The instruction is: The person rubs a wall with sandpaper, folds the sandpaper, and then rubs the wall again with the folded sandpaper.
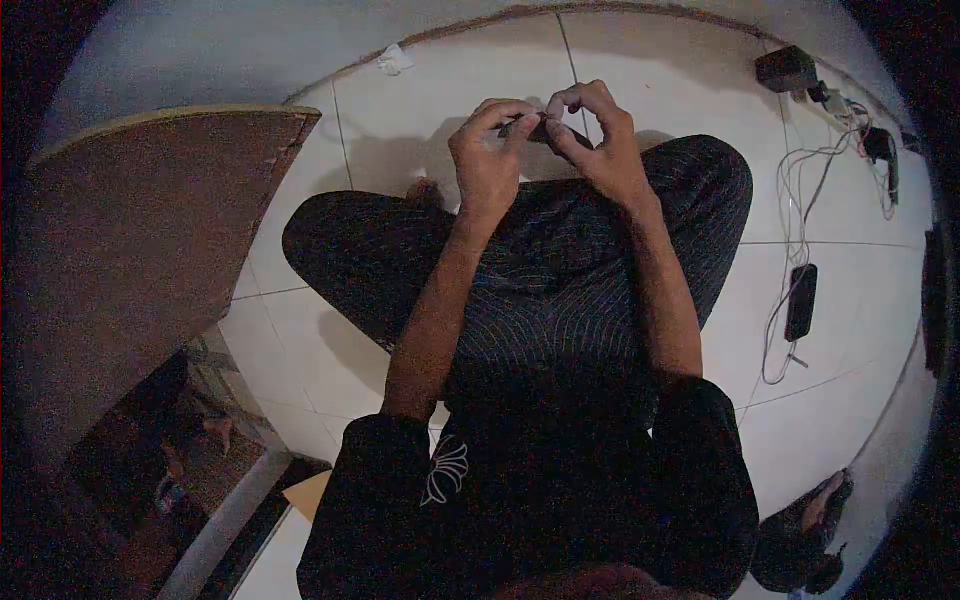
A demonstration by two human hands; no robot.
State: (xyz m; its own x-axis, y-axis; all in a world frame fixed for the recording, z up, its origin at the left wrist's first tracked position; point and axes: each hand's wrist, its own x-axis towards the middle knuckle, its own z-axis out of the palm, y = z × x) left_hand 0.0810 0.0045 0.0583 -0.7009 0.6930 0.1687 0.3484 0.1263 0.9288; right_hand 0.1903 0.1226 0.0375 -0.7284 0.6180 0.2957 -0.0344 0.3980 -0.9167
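Operator position: seated cross-legged on a white tiled floor [420, 90], viewed from above.

Left hand [487, 160]: raised above the lap, at 12 o'clock from the knees. Fingers curled, thumb and forefinger pinched on one end of a small dark object [537, 127].

Right hand [598, 140]: directly beside the left, at 3 o'clock from it. Fingers bent, fingertips pinching the other end of the same object. The object is thin and short; its type appears indeterminate in the dim view.

Surroundings: a brown wooden panel [150, 220] at 9 o'clock. A dark phone [801, 301] with a white cable [790, 215] at 3 o'clock. A power strip [845, 105] at 2 o'clock, near the wall.
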